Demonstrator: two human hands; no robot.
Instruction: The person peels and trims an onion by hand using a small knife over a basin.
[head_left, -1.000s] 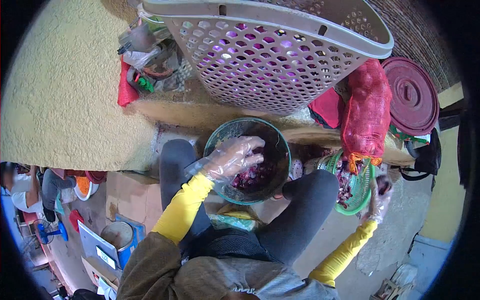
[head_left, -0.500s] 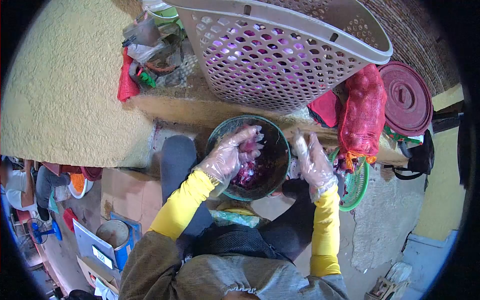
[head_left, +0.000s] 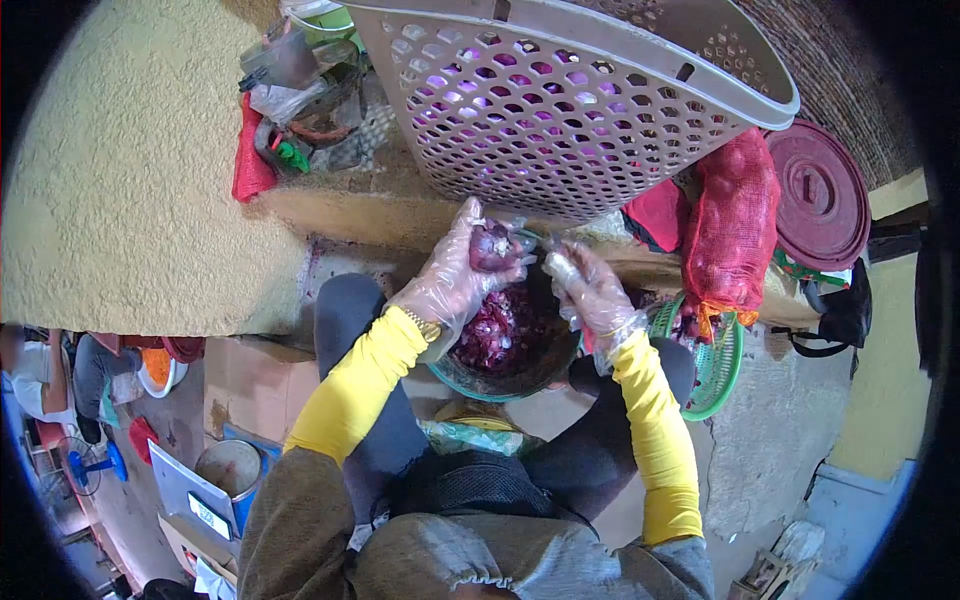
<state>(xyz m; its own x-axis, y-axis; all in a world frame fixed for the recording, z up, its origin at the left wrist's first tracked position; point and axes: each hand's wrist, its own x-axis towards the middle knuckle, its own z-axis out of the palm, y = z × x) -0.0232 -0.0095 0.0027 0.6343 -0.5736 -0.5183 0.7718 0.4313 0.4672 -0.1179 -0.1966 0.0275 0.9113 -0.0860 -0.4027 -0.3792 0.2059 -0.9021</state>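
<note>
My left hand (head_left: 450,270), in a clear plastic glove, is closed round a red onion (head_left: 492,247) above the far side of a dark basin. To its right, my gloved right hand (head_left: 592,290) is curled shut, close to the onion but apart from it. A whitish piece shows at its fingers, and I cannot make out what it grips. Below both hands stands the dark basin with a green rim (head_left: 492,397), between my knees. Reddish-purple onion peels and bits (head_left: 500,330) lie in it.
A tall perforated basket (head_left: 560,110) of purple onions stands on the ledge ahead. Right of it are a red mesh sack (head_left: 733,230), a maroon lid (head_left: 818,195) and a green colander (head_left: 715,370). A cardboard box (head_left: 255,385) is at left; another person (head_left: 45,375) sits beyond.
My left hand has lifted from the basin and turned, showing the onion. My right hand has moved left toward it, its fingers now curled. More of the peels show in the basin.
</note>
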